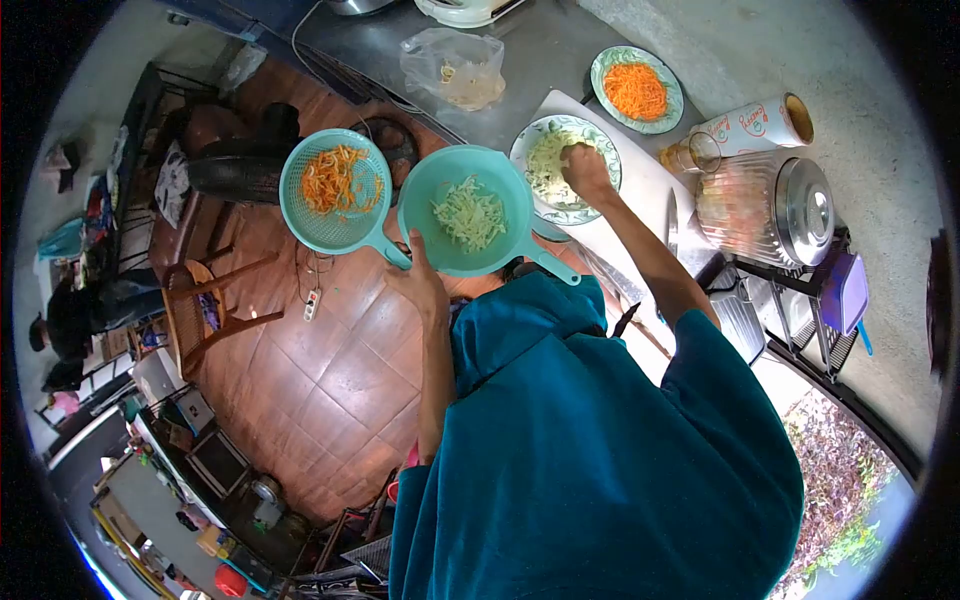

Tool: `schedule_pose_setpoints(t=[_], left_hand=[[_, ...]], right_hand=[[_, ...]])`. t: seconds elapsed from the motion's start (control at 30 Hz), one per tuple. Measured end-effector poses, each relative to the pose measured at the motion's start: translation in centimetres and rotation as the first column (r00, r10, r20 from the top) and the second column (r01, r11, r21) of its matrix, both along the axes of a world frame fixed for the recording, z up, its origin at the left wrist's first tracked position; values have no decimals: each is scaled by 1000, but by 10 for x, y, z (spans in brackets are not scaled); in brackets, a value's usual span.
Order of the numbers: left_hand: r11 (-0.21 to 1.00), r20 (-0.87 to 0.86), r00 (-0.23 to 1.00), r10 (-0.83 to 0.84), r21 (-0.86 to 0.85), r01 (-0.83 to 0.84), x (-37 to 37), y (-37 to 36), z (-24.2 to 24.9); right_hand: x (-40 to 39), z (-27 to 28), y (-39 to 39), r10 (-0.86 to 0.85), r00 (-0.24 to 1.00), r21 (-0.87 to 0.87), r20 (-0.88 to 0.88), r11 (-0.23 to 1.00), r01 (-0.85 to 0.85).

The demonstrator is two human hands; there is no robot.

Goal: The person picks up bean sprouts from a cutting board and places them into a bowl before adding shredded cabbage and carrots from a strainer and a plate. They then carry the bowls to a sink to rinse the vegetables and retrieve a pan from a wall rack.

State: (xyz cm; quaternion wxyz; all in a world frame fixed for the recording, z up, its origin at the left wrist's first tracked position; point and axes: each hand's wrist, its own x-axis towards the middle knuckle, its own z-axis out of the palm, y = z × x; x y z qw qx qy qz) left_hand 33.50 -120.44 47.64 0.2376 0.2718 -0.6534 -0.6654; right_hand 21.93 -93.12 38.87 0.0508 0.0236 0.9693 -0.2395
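Note:
My left hand is closed around the handle end of a teal colander with orange shreds in it, its thumb against the rim of a second teal strainer. Pale green shreds lie in a heap inside that second one, whose handle points toward my body. Over a green-patterned plate, my right hand has its fingers bunched in more pale shreds, and the fingertips are partly hidden. Another patterned plate farther back carries finely shredded carrot.
A clear plastic bag lies on the dark counter. Beneath the right plate is a white board with a knife. To its right are a glass, a printed roll and a lidded jar. A wooden chair stands left.

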Motion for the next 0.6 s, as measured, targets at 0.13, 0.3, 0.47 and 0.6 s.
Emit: schedule_pose_setpoints(t=[0.13,0.3,0.47,0.6], left_hand=[[1000,4,1000,-4,22,4,-4,0,-5],[999,-9,1000,-23,38,24,-12,4,-1],[997,-25,997,-72,25,72,-16,7,8],[988,-34,991,-130,74,132,-15,7,7]], right_hand=[[-8,32,22,67,995,-76,-68,995,-72],[-1,99,34,15,993,-205,-121,978,-40],[12,181,11,34,988,-454,-150,886,-99],[28,204,-37,190,965,-561,-182,786,-260]])
